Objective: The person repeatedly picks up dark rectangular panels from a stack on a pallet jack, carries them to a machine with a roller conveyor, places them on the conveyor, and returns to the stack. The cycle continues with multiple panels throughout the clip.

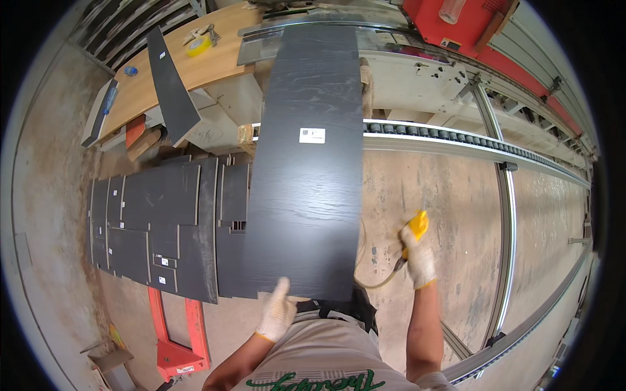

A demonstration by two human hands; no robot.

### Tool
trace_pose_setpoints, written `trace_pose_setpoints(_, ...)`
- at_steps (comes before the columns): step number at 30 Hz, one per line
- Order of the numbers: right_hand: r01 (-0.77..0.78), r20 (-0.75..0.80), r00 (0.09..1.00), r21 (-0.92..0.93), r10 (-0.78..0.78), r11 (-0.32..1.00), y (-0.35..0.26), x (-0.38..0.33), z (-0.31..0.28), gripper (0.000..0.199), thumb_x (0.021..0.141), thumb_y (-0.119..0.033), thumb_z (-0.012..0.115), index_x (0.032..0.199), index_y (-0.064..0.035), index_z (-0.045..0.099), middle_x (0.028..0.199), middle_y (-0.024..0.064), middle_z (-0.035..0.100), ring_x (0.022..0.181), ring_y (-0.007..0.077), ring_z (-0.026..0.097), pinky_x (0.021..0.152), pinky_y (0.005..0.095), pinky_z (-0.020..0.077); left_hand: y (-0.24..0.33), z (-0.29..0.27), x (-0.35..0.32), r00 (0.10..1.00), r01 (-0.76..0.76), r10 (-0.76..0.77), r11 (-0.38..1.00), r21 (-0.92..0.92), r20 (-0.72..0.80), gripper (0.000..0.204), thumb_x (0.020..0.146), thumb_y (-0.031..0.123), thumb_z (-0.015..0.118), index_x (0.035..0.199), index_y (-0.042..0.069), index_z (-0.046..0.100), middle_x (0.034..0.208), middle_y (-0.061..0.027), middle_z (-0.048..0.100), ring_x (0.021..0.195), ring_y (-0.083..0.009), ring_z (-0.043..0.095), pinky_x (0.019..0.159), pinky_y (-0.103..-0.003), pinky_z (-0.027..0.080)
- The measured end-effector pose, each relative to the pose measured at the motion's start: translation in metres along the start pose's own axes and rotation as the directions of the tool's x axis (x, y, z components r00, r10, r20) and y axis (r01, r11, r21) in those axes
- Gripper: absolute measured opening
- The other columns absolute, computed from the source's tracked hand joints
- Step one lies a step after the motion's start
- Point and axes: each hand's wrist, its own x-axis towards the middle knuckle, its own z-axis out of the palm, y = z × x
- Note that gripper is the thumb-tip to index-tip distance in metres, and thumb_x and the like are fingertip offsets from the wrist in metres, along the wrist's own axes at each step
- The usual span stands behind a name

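A long dark wood-grain panel (305, 195) with a white label (312, 135) stretches away from my body, its far end lying at the machine bed. My gloved left hand (277, 313) grips the panel's near edge, thumb on top and the other fingers hidden underneath. Off to the panel's right, my gloved right hand (420, 259) is closed around a yellow air blow gun (418, 226). From the gun a thin hose (378, 285) curves left toward the panel's edge. The gun is held apart from the panel, above the floor.
Stacked dark panels (160, 195) lie left, above a red pallet jack (179, 352). A wooden bench (222, 39) at the far left bears yellow tape (198, 45) and a leaning dark board (171, 88). A roller rail (450, 135) and metal frame (508, 228) stand right; a red machine (443, 26) is behind.
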Motion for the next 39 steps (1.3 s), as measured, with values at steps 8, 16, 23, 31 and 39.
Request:
trace_pose_setpoints(8,-0.09,-0.018,0.996,-0.011,0.09,0.996,0.012,-0.109,0.05,0.056,0.094,-0.015,0.077,0.146,-0.0013,0.063,0.123,0.006,0.07,0.107,0.0157,0.067,0.095,0.0328,0.0558,0.01,0.012,0.006,0.873,0.115,-0.437,0.615,0.78,0.216,0.052,0.115,0.04,0.055,0.125,-0.006,0.076,0.124,-0.0141,0.078,0.115,-0.0196,0.067,0.109,-0.036,0.048)
trace_pose_setpoints(16,-0.094,-0.1,0.99,0.045,0.098,0.995,-0.001,-0.12,0.088,0.053,0.091,-0.001,0.076,0.142,0.0026,0.063,0.123,0.0081,0.073,0.108,0.0181,0.071,0.099,0.0331,0.0574,0.033,-0.005,0.018,0.797,0.022,-0.493,0.601,0.799,0.35,0.042,0.114,0.036,0.06,0.118,-0.004,0.072,0.114,-0.012,0.076,0.112,-0.0182,0.068,0.103,-0.035,0.052)
trace_pose_setpoints(23,-0.059,-0.124,0.99,0.09,0.07,0.994,0.009,-0.121,0.091,0.05,0.09,0.001,0.075,0.139,0.0014,0.064,0.122,0.0083,0.073,0.109,0.0184,0.07,0.098,0.0332,0.057,0.046,-0.005,0.02,0.8,-0.111,-0.527,0.34,0.934,0.286,0.043,0.112,0.04,0.062,0.116,-0.001,0.074,0.093,-0.0037,0.069,0.089,-0.0141,0.063,0.086,-0.035,0.054)
trace_pose_setpoints(31,-0.032,-0.303,0.952,0.011,0.034,0.999,0.008,-0.109,0.076,0.06,0.087,-0.001,0.071,0.145,-0.0012,0.056,0.114,0.0021,0.065,0.1,0.0152,0.063,0.094,0.0312,0.0535,0.033,0.021,0.031,0.672,-0.26,-0.652,0.237,0.936,0.352,0.042,0.112,0.044,0.059,0.104,0.005,0.07,0.081,-0.0032,0.061,0.081,-0.0149,0.061,0.08,-0.039,0.049)
trace_pose_setpoints(39,0.104,-0.361,0.928,0.019,-0.09,0.994,0.004,-0.088,0.037,0.048,0.092,-0.011,0.077,0.136,-0.0005,0.064,0.118,0.0049,0.07,0.106,0.0166,0.067,0.096,0.0312,0.0546,-0.002,0.048,0.039,0.621,-0.525,-0.574,0.2,0.827,0.534,0.053,0.112,0.043,0.058,0.079,0.003,0.053,0.067,-0.0003,0.041,0.065,-0.015,0.045,0.063,-0.04,0.039)
